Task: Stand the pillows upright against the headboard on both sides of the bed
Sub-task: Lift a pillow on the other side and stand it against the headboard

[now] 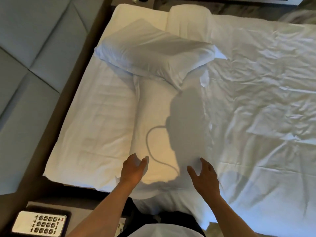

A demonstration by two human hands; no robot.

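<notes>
A long white pillow [159, 120] lies flat on the bed, running away from me. Across its far end a second white pillow [153, 53] lies at a slant. Beyond that, a third white pillow [188, 19] sits at the bed's far side. None of them leans on the grey padded headboard [34, 48] at the left. My left hand [135, 170] and my right hand [203, 175] are spread over the near end of the long pillow, fingers apart and gripping nothing. My shadow falls across that pillow.
The wrinkled white sheet [256, 100] covers the bed to the right. A brown wooden ledge [56, 117] runs between mattress and headboard. A telephone with a keypad [41, 223] sits on the nightstand at the lower left.
</notes>
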